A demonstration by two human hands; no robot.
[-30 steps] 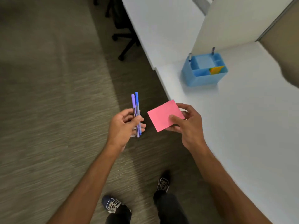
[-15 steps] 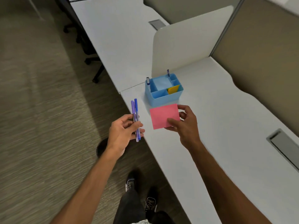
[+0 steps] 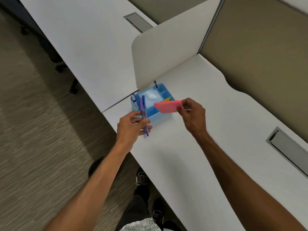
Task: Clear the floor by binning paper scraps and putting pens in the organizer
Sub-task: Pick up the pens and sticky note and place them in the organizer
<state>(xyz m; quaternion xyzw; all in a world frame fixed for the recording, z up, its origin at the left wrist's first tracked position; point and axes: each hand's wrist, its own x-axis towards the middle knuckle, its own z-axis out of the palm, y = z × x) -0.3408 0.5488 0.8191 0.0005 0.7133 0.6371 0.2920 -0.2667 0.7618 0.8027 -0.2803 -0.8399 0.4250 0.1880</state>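
Note:
My left hand [image 3: 131, 126] grips two pens [image 3: 144, 114], one purple and one blue, held upright just in front of the light blue organizer [image 3: 150, 112] on the white desk [image 3: 208, 147]. My right hand [image 3: 193, 114] pinches a pink pad of sticky notes [image 3: 168, 106], tilted nearly flat, above the organizer's front right compartment. Two more pens stand in the organizer, one at its left corner [image 3: 133, 98] and one at its back corner [image 3: 155, 84]. A yellow note [image 3: 167, 99] shows in a right compartment.
A white divider panel [image 3: 166, 52] rises right behind the organizer. A beige partition wall [image 3: 258, 55] bounds the desk on the right. Metal cable hatches [image 3: 288, 149] are set into the desks. An office chair base [image 3: 66, 77] and a dark round object [image 3: 95, 165] are on the carpet.
Both hands have moved forward to the organizer. The pink pad has tipped from facing me to nearly flat. The pens now overlap the organizer's left front.

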